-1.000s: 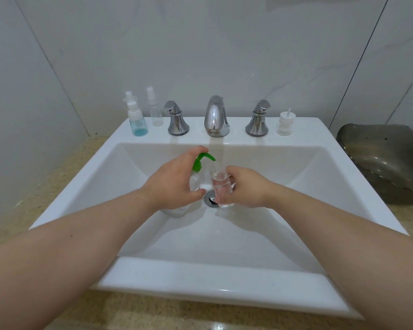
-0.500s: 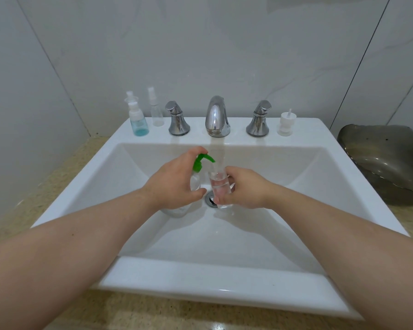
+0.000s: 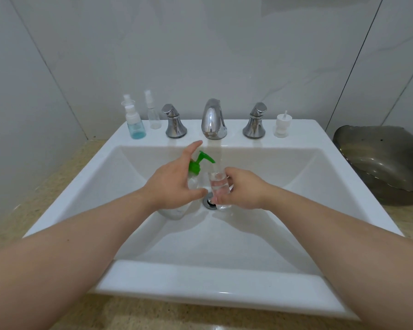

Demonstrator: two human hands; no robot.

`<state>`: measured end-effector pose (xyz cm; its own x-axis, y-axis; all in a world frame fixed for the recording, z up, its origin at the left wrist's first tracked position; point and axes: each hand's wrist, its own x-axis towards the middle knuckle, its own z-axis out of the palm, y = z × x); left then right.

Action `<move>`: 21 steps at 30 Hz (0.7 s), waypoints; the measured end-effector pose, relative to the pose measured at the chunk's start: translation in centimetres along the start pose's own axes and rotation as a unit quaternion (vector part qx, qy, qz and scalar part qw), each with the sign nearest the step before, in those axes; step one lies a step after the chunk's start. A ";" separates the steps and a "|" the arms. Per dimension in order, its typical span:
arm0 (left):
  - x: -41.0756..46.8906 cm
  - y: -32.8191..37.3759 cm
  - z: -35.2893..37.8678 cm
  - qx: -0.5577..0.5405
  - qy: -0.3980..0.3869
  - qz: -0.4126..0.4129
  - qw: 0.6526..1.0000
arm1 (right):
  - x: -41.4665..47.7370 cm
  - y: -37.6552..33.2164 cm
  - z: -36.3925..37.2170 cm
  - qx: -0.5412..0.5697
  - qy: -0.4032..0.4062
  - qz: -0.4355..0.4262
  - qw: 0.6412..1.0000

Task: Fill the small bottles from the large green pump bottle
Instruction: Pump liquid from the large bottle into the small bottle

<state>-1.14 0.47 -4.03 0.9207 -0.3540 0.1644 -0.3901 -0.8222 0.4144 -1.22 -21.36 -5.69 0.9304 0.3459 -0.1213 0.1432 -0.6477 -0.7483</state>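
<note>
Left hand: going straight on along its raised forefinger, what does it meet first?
Likely the faucet: the left hand, holding the pump bottle, points its forefinger up and away at the spout, nothing between. Depth is unclear; it could meet the sink ledge below it instead.

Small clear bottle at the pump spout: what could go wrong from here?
The green pump spout only just meets the narrow mouth of the small clear bottle, so a stroke may squirt into the sink. The right hand grips it with fingertips, so it might slip. It already holds liquid, so overfilling is possible.
</note>
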 end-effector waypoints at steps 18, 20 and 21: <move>3.1 1.5 0.0 -0.170 -0.025 -0.213 0.962 | 0.3 0.4 0.2 -0.020 -0.008 -0.004 1.000; 3.0 2.0 0.5 -0.103 -0.017 -0.182 0.978 | 0.3 0.5 0.1 -0.022 -0.008 -0.003 1.000; 3.0 2.1 0.6 -0.091 -0.023 -0.170 0.981 | 0.3 0.6 0.1 -0.017 -0.008 0.000 1.000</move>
<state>0.81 -2.62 -3.22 0.9941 -0.0963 -0.0502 -0.0480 -0.8043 0.5923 -0.85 -21.56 -6.24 0.9246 0.3570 -0.1326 0.1550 -0.6708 -0.7253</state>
